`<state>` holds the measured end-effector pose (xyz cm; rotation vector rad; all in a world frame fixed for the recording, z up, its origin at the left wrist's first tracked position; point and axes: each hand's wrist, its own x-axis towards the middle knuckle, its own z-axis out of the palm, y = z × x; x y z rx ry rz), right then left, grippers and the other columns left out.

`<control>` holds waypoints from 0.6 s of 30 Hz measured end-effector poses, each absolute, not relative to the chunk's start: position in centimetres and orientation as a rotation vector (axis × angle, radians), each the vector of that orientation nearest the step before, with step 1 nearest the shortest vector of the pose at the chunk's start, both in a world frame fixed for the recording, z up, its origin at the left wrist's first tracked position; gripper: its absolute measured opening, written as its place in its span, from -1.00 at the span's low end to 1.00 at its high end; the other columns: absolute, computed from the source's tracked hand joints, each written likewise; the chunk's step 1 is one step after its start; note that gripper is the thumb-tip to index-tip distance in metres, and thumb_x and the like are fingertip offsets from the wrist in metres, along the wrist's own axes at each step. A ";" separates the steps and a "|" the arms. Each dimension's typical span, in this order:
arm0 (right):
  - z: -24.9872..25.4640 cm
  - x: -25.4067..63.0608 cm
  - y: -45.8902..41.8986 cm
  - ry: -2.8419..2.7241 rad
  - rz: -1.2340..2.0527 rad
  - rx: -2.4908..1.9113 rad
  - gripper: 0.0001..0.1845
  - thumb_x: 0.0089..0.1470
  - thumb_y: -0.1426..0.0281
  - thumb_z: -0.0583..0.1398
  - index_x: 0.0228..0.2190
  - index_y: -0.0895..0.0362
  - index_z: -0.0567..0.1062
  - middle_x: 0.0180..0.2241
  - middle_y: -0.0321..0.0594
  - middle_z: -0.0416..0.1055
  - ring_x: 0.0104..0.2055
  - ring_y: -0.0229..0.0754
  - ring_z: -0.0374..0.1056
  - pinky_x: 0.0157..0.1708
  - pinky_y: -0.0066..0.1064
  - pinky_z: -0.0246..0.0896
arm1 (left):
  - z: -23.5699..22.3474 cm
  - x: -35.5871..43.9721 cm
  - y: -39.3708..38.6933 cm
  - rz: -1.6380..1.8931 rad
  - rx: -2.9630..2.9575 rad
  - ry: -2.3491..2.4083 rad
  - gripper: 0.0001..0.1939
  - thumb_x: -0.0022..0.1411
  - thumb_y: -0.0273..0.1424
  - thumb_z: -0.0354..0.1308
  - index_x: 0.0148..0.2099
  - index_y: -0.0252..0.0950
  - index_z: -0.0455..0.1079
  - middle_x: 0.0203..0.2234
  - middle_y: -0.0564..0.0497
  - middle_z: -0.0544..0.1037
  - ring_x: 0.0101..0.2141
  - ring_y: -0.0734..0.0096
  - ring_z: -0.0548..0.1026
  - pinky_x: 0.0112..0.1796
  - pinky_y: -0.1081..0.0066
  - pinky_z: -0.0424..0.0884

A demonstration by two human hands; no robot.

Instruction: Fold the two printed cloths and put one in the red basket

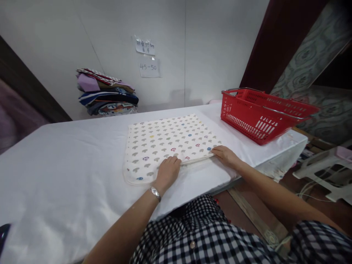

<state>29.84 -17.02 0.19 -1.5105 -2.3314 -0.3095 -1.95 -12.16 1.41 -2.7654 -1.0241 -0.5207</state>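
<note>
A white blanket (167, 139), printed with small grey mushroom-like shapes and a few coloured ones, lies folded in layers on the white-covered table (77, 161). Its near left corner is rounded. My left hand (168, 171) grips the near edge around its middle, fingers lying over the top and the thumb hidden. At the near right corner my right hand (226, 157) pinches the same edge. Between the two hands the edge shows stacked layers, raised slightly off the table.
A red plastic basket (247, 117) with metal handles stands at the table's right end. Several folded cloths (108, 91) are piled against the back wall, left of two paper notes (150, 67). On the floor at right are a white plastic stool (324, 170) and cables.
</note>
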 end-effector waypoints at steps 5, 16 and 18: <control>0.3 30.6 -16.4 -2.226 -0.432 -1.584 -0.71 0.14 0.39 0.02 -0.16 0.08 0.47 -0.15 -0.12 0.41 -0.12 -0.08 0.28 -0.19 -0.24 0.19 | 1.5 -2.0 -10.7 -0.510 -2.712 -0.926 -0.81 0.21 -0.57 -0.10 -0.28 -0.26 0.31 -0.36 -0.05 0.38 -0.29 0.30 0.31 -0.30 0.29 0.21; -0.3 29.9 -17.8 -2.328 -0.391 -1.546 -0.69 0.09 0.51 0.03 -0.13 0.11 0.43 -0.12 -0.09 0.36 -0.06 -0.08 0.22 -0.14 -0.22 0.15 | 0.0 -2.4 -12.6 -0.522 -2.794 -0.882 -0.85 0.20 -0.55 -0.06 -0.28 -0.27 0.32 -0.37 -0.03 0.40 -0.30 0.32 0.33 -0.30 0.31 0.25; 0.2 28.7 -18.7 -2.294 -0.379 -1.520 -0.67 0.07 0.52 0.04 -0.12 0.11 0.40 -0.13 -0.08 0.35 -0.07 -0.07 0.21 -0.13 -0.20 0.14 | 0.3 -2.2 -12.5 -0.624 -2.817 -0.988 -0.87 0.18 -0.51 -0.02 -0.26 -0.25 0.33 -0.35 -0.02 0.42 -0.29 0.33 0.35 -0.29 0.32 0.27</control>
